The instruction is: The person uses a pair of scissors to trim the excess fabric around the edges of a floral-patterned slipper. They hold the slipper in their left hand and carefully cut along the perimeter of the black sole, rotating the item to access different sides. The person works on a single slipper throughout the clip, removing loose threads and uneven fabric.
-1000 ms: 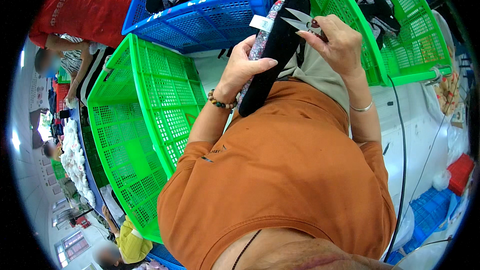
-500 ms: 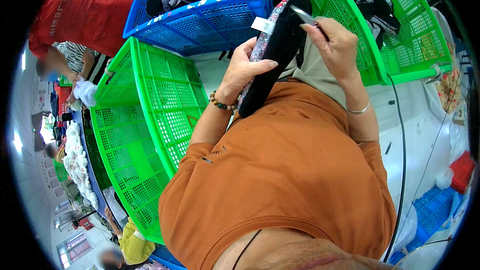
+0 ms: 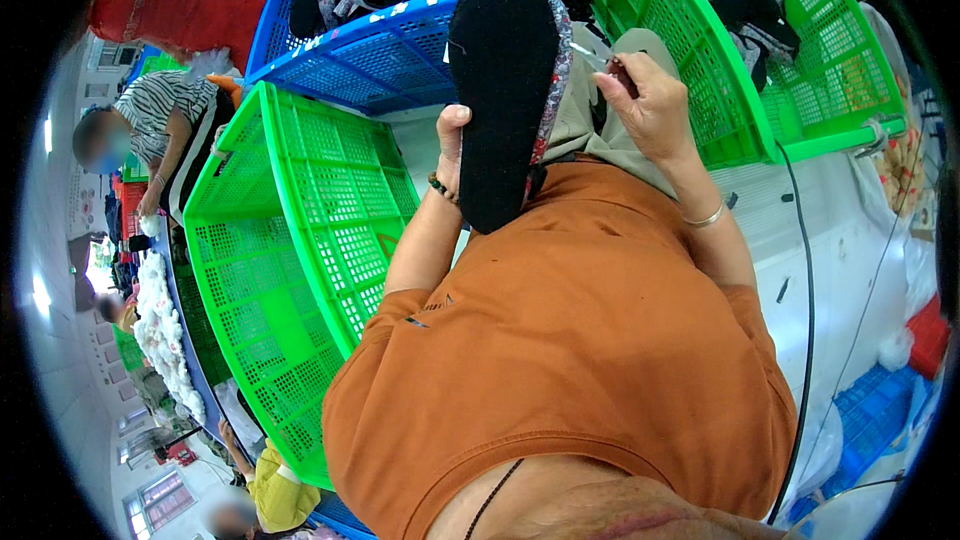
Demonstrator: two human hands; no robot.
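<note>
My left hand (image 3: 452, 145) is closed around the left edge of a slipper (image 3: 500, 90). Its flat black sole faces me, and grey floral fabric shows along the right side. Most of the left fingers are hidden behind the sole. To the right of the slipper, my right hand (image 3: 650, 105) is closed on a small tool with a shiny metal blade (image 3: 592, 46), whose exact kind I cannot make out. The blade's tip points toward the slipper's floral side; whether it touches is unclear.
A blue crate (image 3: 370, 60) of floral slippers stands ahead. Green crates flank me, one at left (image 3: 330, 200) and one with slippers at right (image 3: 690, 30). A black cable (image 3: 806, 290) hangs at right. Other people, including one in striped clothing (image 3: 165, 115), are at left beside white fluffy material (image 3: 160, 330).
The slipper has turned so its sole faces me more fully, and it has shifted left. My right hand with the blade has moved slightly down and away from the sole.
</note>
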